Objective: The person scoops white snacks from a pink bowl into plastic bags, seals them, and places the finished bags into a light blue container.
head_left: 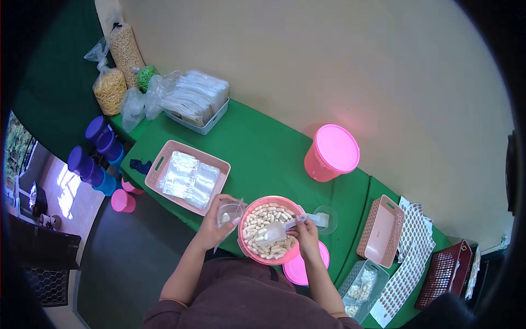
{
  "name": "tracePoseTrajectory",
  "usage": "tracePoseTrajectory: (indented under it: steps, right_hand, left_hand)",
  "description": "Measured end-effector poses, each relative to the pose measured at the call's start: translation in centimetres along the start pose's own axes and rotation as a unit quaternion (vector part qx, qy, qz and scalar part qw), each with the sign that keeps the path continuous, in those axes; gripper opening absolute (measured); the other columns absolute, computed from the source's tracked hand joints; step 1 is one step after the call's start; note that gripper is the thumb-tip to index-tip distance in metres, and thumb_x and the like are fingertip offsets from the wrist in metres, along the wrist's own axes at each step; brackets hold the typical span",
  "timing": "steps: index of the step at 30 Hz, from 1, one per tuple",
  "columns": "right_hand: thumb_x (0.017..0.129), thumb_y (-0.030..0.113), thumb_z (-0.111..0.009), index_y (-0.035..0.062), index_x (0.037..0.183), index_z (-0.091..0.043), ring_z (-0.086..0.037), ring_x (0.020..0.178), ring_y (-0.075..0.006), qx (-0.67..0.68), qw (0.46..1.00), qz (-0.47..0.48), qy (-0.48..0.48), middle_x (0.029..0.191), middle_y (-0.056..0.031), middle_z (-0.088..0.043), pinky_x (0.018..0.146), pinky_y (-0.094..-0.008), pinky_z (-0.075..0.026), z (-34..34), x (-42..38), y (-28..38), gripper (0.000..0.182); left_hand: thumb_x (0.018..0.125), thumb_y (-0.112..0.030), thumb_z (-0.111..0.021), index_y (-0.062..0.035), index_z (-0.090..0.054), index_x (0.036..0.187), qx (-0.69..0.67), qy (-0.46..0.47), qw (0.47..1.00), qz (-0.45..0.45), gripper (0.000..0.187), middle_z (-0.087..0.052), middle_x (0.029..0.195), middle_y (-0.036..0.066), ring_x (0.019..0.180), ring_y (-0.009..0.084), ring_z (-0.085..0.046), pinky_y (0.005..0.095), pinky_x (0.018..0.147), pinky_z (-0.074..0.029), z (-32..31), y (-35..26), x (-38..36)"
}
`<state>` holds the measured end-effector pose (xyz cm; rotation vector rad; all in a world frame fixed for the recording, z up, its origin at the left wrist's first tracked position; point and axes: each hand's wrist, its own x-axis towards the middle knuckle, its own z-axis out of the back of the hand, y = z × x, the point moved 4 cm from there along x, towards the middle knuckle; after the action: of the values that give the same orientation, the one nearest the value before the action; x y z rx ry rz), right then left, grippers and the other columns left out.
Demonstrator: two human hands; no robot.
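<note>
A pink bucket (285,201) filled with white, peanut-shaped pieces (268,216) stands at the table's front edge, before my body. My right hand (307,234) is closed round the handle of a clear plastic scoop (272,232). The scoop's bowl lies over the pieces and has a few in it. At the bucket's left side, my left hand (210,230) grips a clear plastic cup (230,211), which seems to have a piece or two in it. A pink lid (308,270) lies partly under the bucket's right side. Behind my right hand is a clear round container (331,220).
A pink basket (155,176) of clear bags stands left, a grey basket (205,129) of white packs behind it. A closed pink bucket (331,153) is near the wall. At right are another pink basket (381,233), a grey basket (372,307) and sticker sheets (405,268).
</note>
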<state>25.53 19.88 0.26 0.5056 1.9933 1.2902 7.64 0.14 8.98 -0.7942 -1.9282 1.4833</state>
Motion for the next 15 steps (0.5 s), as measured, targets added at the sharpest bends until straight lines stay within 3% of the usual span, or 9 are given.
tracePoseTrajectory:
  steps: [2,5,7,9,11,13,15]
  right_hand:
    - [0.099,0.018,-0.049,-0.0033,0.109,-0.054,-0.065,0.073,-0.0157,0.044,0.999,0.022,-0.006,0.088,-0.0106,-0.063,0.065,-0.0263,-0.056,0.1,-0.7,1.9,0.024]
    - [0.099,0.022,-0.051,-0.0023,0.111,-0.053,-0.065,0.075,-0.0148,0.103,0.992,0.066,-0.017,0.090,-0.0102,-0.063,0.066,-0.0261,-0.055,-0.6,-2.6,5.7,0.027]
    - [0.099,0.022,-0.051,-0.0027,0.110,-0.053,-0.065,0.075,-0.0146,0.071,0.978,0.193,-0.036,0.093,-0.0108,-0.062,0.066,-0.0264,-0.055,-0.8,-4.1,8.4,0.027]
    - [0.096,0.024,-0.057,-0.0033,0.108,-0.053,-0.065,0.076,-0.0168,0.047,0.974,0.218,-0.052,0.097,-0.0113,-0.060,0.069,-0.0273,-0.054,-1.3,-5.8,9.5,0.030]
    - [0.091,0.027,-0.064,-0.0036,0.105,-0.054,-0.064,0.076,-0.0182,-0.138,0.935,0.324,-0.040,0.100,-0.0114,-0.060,0.071,-0.0288,-0.054,-2.3,-7.9,10.5,0.035]
    - [0.086,0.030,-0.071,-0.0042,0.103,-0.054,-0.063,0.077,-0.0193,-0.166,0.919,0.356,-0.031,0.097,-0.0110,-0.061,0.072,-0.0299,-0.052,-2.6,-9.2,10.9,0.041]
    - [0.085,0.031,-0.072,-0.0040,0.103,-0.054,-0.062,0.078,-0.0184,-0.234,0.859,0.454,-0.023,0.091,-0.0113,-0.061,0.071,-0.0296,-0.051,-2.6,-10.7,11.5,0.044]
  left_hand:
    - [0.078,-0.021,-0.071,-0.0048,-0.044,0.118,0.223,0.065,0.973,0.016,0.051,-0.057,0.116,0.015,0.106,0.0248,-0.059,0.0378,0.091,-0.046,-0.4,-0.1,-0.2]
    - [0.076,-0.023,-0.074,-0.0031,-0.050,0.114,0.337,0.138,0.930,0.046,0.049,-0.059,0.112,0.014,0.106,0.0285,-0.059,0.0367,0.092,-0.046,-2.6,-0.6,-0.5]
    - [0.074,-0.025,-0.076,-0.0038,-0.049,0.117,0.356,0.154,0.921,0.031,0.055,-0.058,0.115,0.015,0.107,0.0288,-0.058,0.0363,0.092,-0.045,-3.6,0.3,-0.7]
    - [0.074,-0.025,-0.077,-0.0045,-0.051,0.116,0.361,0.158,0.919,-0.005,0.054,-0.058,0.114,0.015,0.108,0.0308,-0.057,0.0387,0.092,-0.046,-4.7,0.7,-0.9]
    - [0.073,-0.025,-0.077,-0.0047,-0.050,0.118,0.357,0.173,0.917,-0.036,0.056,-0.058,0.115,0.015,0.108,0.0317,-0.057,0.0397,0.092,-0.046,-5.6,0.8,-0.8]
    - [0.074,-0.024,-0.076,-0.0047,-0.048,0.119,0.342,0.187,0.918,-0.066,0.057,-0.058,0.115,0.015,0.108,0.0324,-0.057,0.0401,0.093,-0.046,-6.0,1.0,-0.8]
    - [0.074,-0.023,-0.076,-0.0048,-0.048,0.120,0.338,0.174,0.922,-0.069,0.056,-0.058,0.116,0.014,0.109,0.0319,-0.057,0.0397,0.093,-0.045,-5.9,0.8,-0.7]
